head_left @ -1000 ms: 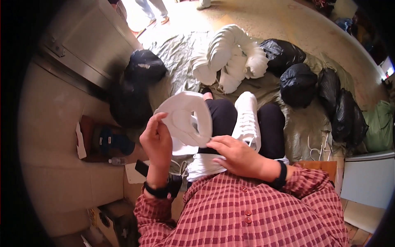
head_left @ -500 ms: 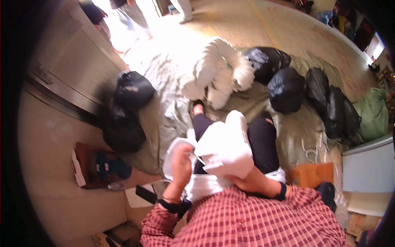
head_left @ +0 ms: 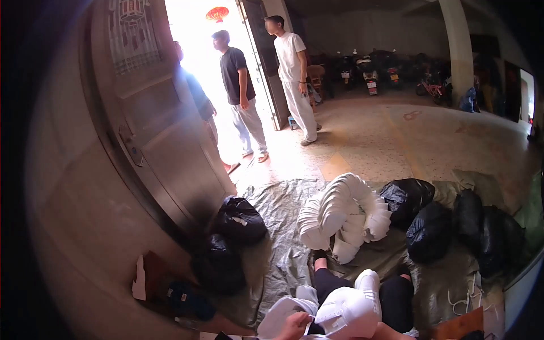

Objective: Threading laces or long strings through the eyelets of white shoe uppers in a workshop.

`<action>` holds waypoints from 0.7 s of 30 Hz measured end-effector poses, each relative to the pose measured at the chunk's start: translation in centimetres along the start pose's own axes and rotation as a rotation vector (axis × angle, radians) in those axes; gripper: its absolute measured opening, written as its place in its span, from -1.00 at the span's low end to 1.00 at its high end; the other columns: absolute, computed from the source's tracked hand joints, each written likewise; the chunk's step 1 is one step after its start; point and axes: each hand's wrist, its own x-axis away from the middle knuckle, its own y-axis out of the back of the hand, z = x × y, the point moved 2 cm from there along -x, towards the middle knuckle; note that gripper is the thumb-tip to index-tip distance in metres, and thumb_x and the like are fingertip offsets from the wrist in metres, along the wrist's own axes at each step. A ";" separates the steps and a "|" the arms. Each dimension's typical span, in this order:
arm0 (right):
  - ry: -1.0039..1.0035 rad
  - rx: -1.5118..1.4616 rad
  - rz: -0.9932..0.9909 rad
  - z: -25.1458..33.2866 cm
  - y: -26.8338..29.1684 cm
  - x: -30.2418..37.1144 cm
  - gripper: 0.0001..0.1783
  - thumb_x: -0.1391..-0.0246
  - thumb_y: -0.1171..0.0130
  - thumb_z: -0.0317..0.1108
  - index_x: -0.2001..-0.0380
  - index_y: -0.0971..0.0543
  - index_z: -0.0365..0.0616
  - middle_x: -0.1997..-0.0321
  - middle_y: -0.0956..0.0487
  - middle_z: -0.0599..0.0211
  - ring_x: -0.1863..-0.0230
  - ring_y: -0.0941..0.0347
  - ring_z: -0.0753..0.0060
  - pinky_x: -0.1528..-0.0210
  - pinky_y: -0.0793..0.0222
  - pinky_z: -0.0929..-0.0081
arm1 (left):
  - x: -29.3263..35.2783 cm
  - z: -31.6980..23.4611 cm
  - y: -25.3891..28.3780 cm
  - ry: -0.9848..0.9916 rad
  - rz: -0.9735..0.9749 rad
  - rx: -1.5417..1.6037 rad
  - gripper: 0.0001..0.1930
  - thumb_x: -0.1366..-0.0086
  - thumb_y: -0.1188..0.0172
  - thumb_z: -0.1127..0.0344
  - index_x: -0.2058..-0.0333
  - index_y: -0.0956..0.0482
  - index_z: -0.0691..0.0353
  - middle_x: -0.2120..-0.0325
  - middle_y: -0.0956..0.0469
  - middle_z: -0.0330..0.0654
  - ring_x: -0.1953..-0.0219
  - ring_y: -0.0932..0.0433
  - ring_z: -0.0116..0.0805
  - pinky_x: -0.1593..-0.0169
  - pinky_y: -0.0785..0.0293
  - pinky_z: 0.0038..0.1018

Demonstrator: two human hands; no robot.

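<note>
At the bottom edge my left hand (head_left: 292,327) grips a white moulded piece (head_left: 281,313) by its rim. A second, rounded white piece (head_left: 347,311) lies beside it over my lap, above my black trousers and a white shoe (head_left: 369,281). Only a sliver of my right hand (head_left: 387,335) shows under that rounded piece, and its fingers are hidden. A curved stack of several similar white pieces (head_left: 345,215) lies on the grey tarp (head_left: 283,209) ahead of my feet.
Black bags lie to the left (head_left: 241,220) and right (head_left: 430,229) on the tarp. A metal door (head_left: 164,141) stands open on the left. Three people stand in the bright doorway (head_left: 243,96). Parked scooters (head_left: 368,71) line the far wall.
The view has swung up from my lap to the doorway. The white pieces and both hands have dropped to the bottom edge, and my right hand is now nearly out of sight.
</note>
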 end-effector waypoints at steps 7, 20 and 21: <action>-0.259 -1.367 -0.546 -5.6 4.3 0.8 -0.46 -0.40 0.03 -0.17 -0.30 -0.32 -0.26 -0.23 -0.52 0.09 -0.18 -0.51 0.06 -0.24 -0.44 0.03 | -2.0 -11.5 -5.0 -0.548 0.420 -0.490 -0.89 -0.19 -0.18 0.46 0.29 -0.49 0.22 0.37 -0.45 -0.06 0.26 -0.46 0.04 0.17 -0.46 -0.15; -0.239 -1.211 -0.730 -11.4 4.9 -7.4 -0.56 -0.41 -0.01 -0.09 -0.02 -0.54 -0.29 0.04 -0.63 0.16 0.10 -0.58 0.36 0.04 -0.51 0.36 | -4.4 -13.4 -8.4 -0.548 0.312 -0.733 -0.71 -0.17 -0.37 0.25 0.16 -0.63 0.22 0.36 -0.60 -0.09 0.27 -0.60 -0.01 0.17 -0.55 -0.26; -0.318 -1.054 -0.835 -11.3 4.8 -6.5 -0.53 -0.41 0.01 0.00 0.05 -0.55 -0.24 0.19 -0.62 0.23 0.18 -0.55 0.45 0.13 -0.50 0.41 | -4.9 -13.2 -7.8 -0.396 0.342 -0.652 -0.74 -0.21 -0.36 0.30 0.15 -0.62 0.26 0.35 -0.61 -0.11 0.27 -0.61 -0.10 0.17 -0.55 -0.33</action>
